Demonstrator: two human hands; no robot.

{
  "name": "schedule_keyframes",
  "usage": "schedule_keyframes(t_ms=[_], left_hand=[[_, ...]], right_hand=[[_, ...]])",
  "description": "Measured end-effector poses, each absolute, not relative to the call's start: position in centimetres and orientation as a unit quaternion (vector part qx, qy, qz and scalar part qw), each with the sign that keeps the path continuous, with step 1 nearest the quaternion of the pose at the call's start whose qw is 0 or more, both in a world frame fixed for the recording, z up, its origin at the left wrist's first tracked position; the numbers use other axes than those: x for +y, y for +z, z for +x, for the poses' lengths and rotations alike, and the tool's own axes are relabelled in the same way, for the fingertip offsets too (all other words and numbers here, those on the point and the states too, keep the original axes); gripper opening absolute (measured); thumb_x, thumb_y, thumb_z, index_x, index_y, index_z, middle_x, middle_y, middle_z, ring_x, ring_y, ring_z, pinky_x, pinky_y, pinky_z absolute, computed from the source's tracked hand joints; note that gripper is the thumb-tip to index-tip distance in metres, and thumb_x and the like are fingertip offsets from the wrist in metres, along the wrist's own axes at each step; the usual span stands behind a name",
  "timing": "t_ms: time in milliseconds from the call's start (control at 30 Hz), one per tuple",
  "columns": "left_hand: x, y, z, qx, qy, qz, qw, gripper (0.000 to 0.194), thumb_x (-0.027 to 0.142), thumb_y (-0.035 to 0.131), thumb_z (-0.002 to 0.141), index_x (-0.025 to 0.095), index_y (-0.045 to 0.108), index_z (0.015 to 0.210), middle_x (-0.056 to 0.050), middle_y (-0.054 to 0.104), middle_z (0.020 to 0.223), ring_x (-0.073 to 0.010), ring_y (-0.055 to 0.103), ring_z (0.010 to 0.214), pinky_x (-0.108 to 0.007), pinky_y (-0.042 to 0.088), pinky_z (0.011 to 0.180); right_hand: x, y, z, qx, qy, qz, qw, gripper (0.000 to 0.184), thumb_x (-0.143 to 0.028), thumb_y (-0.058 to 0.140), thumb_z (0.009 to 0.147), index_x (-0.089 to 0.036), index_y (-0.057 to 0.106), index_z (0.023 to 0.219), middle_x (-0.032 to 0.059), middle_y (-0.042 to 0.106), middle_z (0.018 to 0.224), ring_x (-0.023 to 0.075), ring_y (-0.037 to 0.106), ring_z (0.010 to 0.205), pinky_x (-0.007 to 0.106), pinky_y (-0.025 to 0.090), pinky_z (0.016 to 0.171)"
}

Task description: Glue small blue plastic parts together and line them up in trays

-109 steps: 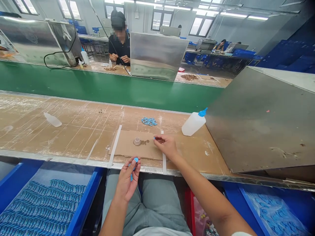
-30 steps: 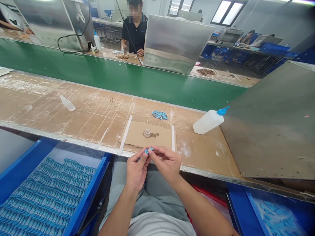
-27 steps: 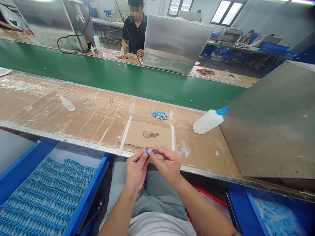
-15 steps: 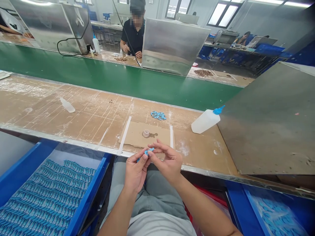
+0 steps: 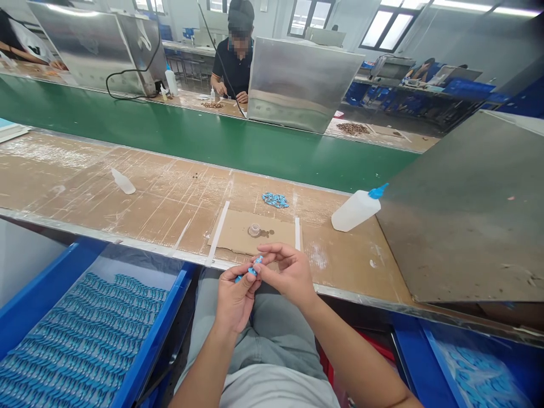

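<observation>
Between my two hands, just over the table's near edge, is a small blue piece (image 5: pixel 252 271); its exact kind is too small to make out. My left hand (image 5: pixel 236 294) pinches it between thumb and fingers. From the other side, my right hand (image 5: pixel 289 275) grips its upper end with thumb and forefinger, the other fingers held apart. Past the hands lies a cardboard sheet (image 5: pixel 236 238), with white strips along both sides. On the cardboard stands a small clear cup (image 5: pixel 254 229) beside several dark round spots. Behind it sits a pile of small blue-and-white pieces (image 5: pixel 275 199).
A white squeeze bottle (image 5: pixel 355 212) with a blue tip stands at right, near a large metal box (image 5: pixel 467 221). A smaller bottle (image 5: pixel 123 182) lies left. Blue trays (image 5: pixel 170 306) with rows of blue pieces flank my legs. Beyond the green belt (image 5: pixel 204 133) a co-worker (image 5: pixel 232 68) sits.
The blue piece has turned slightly between my fingers, and my right hand has shifted a little to the left. The whole view has swung slightly.
</observation>
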State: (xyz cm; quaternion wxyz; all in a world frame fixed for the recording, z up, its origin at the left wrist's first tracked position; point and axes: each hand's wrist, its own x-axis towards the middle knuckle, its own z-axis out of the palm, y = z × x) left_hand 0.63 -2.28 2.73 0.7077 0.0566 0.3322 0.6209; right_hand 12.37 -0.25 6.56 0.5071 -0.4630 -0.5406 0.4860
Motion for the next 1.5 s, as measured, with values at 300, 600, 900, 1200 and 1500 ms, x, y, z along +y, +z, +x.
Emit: schedule_keyframes(t_ms=[300, 600, 900, 1200, 1500], left_hand=[[-2.5, 2.8, -0.3, 0.292, 0.607, 0.063, 0.737, 0.044, 0.016, 0.091, 0.026, 0.015, 0.054, 0.051, 0.006, 0.063, 0.058, -0.0040, 0.055, 0.044, -0.011, 0.042, 0.038], [-2.9, 2.8, -1.2, 0.296, 0.620, 0.063, 0.724, 0.045, 0.013, 0.090, 0.025, 0.015, 0.052, 0.046, 0.006, 0.059, 0.055, -0.0037, 0.051, 0.041, -0.013, 0.039, 0.035], [-2.7, 2.3, -2.9, 0.295, 0.628, 0.052, 0.718, 0.028, 0.018, 0.089, 0.040, 0.018, 0.064, 0.054, 0.003, 0.070, 0.072, -0.0047, 0.061, 0.049, -0.010, 0.049, 0.043], [-2.4, 1.9, -4.1, 0.283, 0.630, 0.047, 0.721, 0.028, 0.015, 0.088, 0.042, 0.016, 0.064, 0.058, 0.003, 0.070, 0.070, -0.0066, 0.064, 0.056, -0.009, 0.050, 0.046], [-1.6, 2.8, -6.2, 0.289, 0.648, -0.059, 0.702, 0.018, 0.025, 0.072, 0.071, 0.010, 0.070, 0.080, -0.007, 0.072, 0.080, -0.0121, 0.069, 0.072, -0.017, 0.057, 0.067]], right_hand=[[-0.4, 6.0, 11.5, -0.518, 0.598, -0.403, 0.461, 0.034, -0.028, 0.079, 0.066, -0.017, 0.071, 0.097, 0.0018, 0.068, 0.065, 0.0208, 0.068, 0.075, 0.036, 0.056, 0.077], [-0.6, 6.0, 10.0, -0.506, 0.629, -0.386, 0.447, 0.032, -0.029, 0.079, 0.065, -0.017, 0.072, 0.094, 0.0026, 0.067, 0.061, 0.0241, 0.068, 0.080, 0.038, 0.057, 0.076], [-0.1, 6.1, 8.3, -0.507, 0.594, -0.374, 0.500, 0.036, -0.024, 0.079, 0.064, -0.019, 0.071, 0.099, -0.0005, 0.064, 0.060, 0.0237, 0.069, 0.081, 0.040, 0.055, 0.083], [0.7, 5.4, 6.9, -0.503, 0.616, -0.376, 0.476, 0.031, -0.026, 0.080, 0.064, -0.017, 0.073, 0.092, 0.0008, 0.066, 0.061, 0.0210, 0.068, 0.074, 0.035, 0.055, 0.076], [2.8, 4.5, 3.9, -0.397, 0.658, -0.378, 0.516, 0.027, -0.031, 0.081, 0.063, -0.019, 0.071, 0.086, 0.0014, 0.069, 0.071, 0.0141, 0.064, 0.065, 0.027, 0.053, 0.063]])
